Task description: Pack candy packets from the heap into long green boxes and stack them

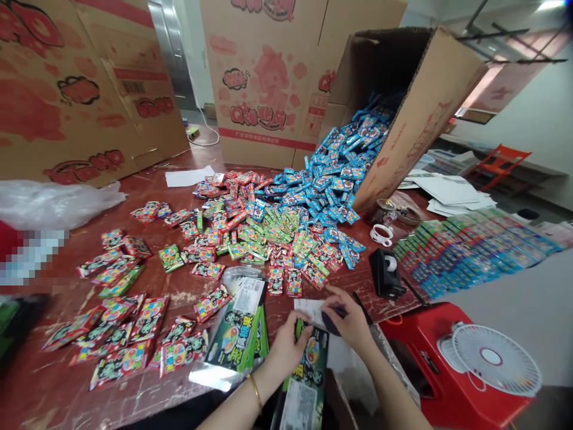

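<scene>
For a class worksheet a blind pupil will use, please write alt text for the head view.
A person's left hand holds a dark green packet while the right hand grips a rounded, dark purple object near its upper end. Ahead, small red, green and blue packets lie on a red-brown table, blue ones spilling from a tipped cardboard box.

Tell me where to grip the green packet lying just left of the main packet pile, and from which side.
Pinch the green packet by two opposite edges, probably best from above and slightly left: it appears to lie flat on the table, with red packets close on its right.
</scene>
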`<state>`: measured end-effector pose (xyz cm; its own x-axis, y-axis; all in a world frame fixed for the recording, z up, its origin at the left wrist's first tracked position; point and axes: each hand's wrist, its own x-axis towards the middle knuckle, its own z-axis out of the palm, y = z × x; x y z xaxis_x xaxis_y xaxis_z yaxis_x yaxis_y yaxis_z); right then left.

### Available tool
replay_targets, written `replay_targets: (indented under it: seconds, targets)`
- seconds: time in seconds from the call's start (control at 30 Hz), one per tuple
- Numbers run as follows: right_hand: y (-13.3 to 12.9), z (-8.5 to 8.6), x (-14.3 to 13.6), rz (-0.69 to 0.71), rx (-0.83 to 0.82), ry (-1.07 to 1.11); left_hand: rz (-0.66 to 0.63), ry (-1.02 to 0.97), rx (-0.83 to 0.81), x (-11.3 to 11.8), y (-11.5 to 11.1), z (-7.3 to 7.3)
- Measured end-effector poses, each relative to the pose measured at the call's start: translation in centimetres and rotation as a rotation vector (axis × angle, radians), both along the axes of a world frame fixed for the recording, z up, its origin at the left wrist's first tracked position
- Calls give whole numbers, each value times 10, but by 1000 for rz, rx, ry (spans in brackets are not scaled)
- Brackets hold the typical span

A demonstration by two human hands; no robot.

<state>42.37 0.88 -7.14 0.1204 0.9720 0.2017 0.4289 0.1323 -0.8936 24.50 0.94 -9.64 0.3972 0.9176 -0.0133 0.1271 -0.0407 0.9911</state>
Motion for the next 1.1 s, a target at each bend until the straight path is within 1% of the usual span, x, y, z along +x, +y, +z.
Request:
replay_targets:
  seconds: [0.03,0.1,0.17,0.27,0.37,0.43,0.5,0.57,0.63,0.73,0.8,0.87,0.93,1.0,1.03,1.1]
  targets:
    - [-4,8,-2,-20,0,82,1,-6,1,-1,0,3]
    - [-10,25,-8,-8,-28,233,-3,-8,5,-6,1,13]
    - [-13,42,-17,55,-85,333,-20,-1,19,-14,3,28]
    - [-13,64,-33,133,-125,409,-59,9,62,-27,8,51]
    - [-9,75,-46,200,-119,440,-91,14,109,-39,11,71]
    - [-7,77,-52,236,-120,441,-95,22,133,-45,11,79]
    - [-6,76,-56,243,-126,456,-92,27,151,-49,10,85]
    - [-5,74,-62,220,-150,526,-74,19,155,-51,9,88]
    - [-5,72,-70,163,-217,688,-44,-10,134,-53,7,90]
    - [-1,68,-87,62,-432,1004,6,-117,55,-55,5,89]
    - [1,66,-99,7,-575,1162,33,-196,14,-58,6,87]
    - [-1,63,-110,-9,-612,1234,115,-242,14,-63,9,85]
    - [-9,60,-117,-13,-558,1195,279,-265,46,-71,15,82]
    - [-23,56,-120,21,-481,1040,459,-290,77,-85,21,79]
    - [-30,55,-120,60,-455,934,528,-305,75,-93,23,78]
    - [-45,55,-118,150,-394,731,576,-324,62,-111,22,79]
